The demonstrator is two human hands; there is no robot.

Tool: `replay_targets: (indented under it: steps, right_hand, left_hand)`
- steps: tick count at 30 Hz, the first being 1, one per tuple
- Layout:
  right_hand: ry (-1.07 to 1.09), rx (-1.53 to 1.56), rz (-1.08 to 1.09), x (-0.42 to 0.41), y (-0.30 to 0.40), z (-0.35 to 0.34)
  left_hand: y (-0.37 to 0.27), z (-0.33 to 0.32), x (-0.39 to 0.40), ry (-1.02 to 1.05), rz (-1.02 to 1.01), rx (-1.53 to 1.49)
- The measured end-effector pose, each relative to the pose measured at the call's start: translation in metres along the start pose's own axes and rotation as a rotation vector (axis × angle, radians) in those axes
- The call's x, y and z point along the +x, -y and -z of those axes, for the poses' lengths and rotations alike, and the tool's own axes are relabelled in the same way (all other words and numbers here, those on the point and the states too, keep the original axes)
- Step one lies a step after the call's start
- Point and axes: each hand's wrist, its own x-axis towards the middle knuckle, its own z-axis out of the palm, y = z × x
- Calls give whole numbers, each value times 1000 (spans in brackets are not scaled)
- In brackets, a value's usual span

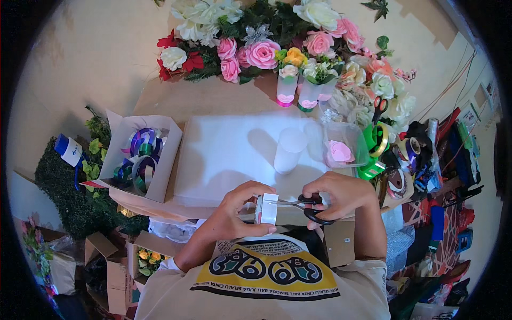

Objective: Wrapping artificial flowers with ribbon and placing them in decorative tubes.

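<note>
My left hand (pixel 236 216) holds a roll of white tape (pixel 267 209) upright between thumb and fingers, close in front of my chest. In my right hand (pixel 340 196) is a pair of scissors with black handles (pixel 316 212). Their blades are parted a little and reach the tape's edge; whether they cut into it cannot be made out. Just beyond my hands, a frosted translucent cylinder (pixel 291 150) stands on white sheets (pixel 224 160) spread over the table.
On the left stands a white box (pixel 170 160) of ribbon rolls. A clear plastic tub (pixel 362 154) with pink paper pieces and a green tape dispenser (pixel 370 170) are on the right. Frosted cups with flowers (pixel 287 88) stand at the back, before artificial roses (pixel 262 54).
</note>
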Motion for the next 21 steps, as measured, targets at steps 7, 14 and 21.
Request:
replay_targets:
  steps: [7, 14, 21]
  right_hand:
    - [58, 44, 13, 6, -2, 3]
    - [19, 57, 60, 6, -4, 3]
    - [7, 81, 80, 5, -5, 4]
  left_hand:
    - [-6, 2, 0, 72, 80, -4]
    - [-8, -1, 2, 69, 57, 4]
    - [-7, -2, 2, 69, 53, 20]
